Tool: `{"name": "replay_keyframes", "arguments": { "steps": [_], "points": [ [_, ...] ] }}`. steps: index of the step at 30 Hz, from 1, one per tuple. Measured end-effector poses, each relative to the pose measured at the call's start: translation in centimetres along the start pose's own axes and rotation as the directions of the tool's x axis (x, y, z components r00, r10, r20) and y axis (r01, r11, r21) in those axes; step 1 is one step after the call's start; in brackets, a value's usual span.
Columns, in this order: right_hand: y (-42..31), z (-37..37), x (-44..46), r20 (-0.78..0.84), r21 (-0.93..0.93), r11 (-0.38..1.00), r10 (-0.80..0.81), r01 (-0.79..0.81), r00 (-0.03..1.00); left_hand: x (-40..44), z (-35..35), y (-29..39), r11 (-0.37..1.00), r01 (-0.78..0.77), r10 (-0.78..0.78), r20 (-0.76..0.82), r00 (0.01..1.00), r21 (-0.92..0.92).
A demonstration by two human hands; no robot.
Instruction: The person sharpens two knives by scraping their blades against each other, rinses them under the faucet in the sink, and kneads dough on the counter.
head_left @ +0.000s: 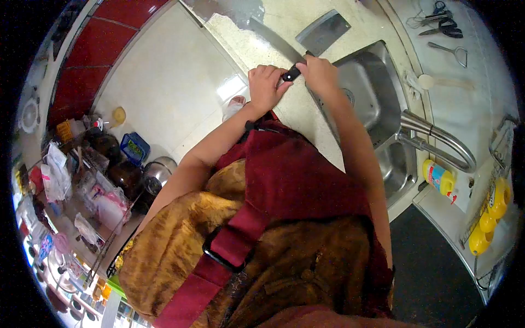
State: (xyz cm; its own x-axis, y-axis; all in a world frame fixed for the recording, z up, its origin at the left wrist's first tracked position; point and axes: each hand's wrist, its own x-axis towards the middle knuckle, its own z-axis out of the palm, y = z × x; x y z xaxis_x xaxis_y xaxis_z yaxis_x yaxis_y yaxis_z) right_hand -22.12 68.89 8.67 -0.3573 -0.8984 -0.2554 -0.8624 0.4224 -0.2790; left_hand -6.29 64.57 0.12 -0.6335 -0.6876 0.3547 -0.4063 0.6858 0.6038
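My left hand [265,87] is closed by the counter's edge, its fingers on a black handle [291,74] with a pale rivet. My right hand [321,75] is closed around the other side, beside that handle, at the base of a long knife [281,45]. The knife's blade points away to the upper left over the counter. Beyond my right hand lies a broad cleaver blade [324,33], with a small hole near its far corner. My fingers hide where the handle joins, so I cannot tell which blade it belongs to.
A steel sink [366,82] with a curved tap [437,136] is at the right. Near it stands a yellow bottle [439,177]. Scissors [444,27] and a peeler [451,53] are along the wall. Bags and pots [158,174] crowd the left.
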Motion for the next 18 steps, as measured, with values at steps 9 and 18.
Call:
{"name": "replay_keyframes", "arguments": {
  "steps": [9,18],
  "points": [
    [-1.0,1.1,-2.4,0.057,0.067,0.998,-0.009,0.005,0.998,0.0,0.0,0.0,1.0,-0.002,0.001,0.018,1.0,0.024],
    [-0.1,0.3,-0.2,-0.008,0.079,0.996,0.047,-0.046,0.999,0.1,-0.1,-0.2,0.998,-0.051,0.051,-0.02,0.999,-0.036]
  ]
}}
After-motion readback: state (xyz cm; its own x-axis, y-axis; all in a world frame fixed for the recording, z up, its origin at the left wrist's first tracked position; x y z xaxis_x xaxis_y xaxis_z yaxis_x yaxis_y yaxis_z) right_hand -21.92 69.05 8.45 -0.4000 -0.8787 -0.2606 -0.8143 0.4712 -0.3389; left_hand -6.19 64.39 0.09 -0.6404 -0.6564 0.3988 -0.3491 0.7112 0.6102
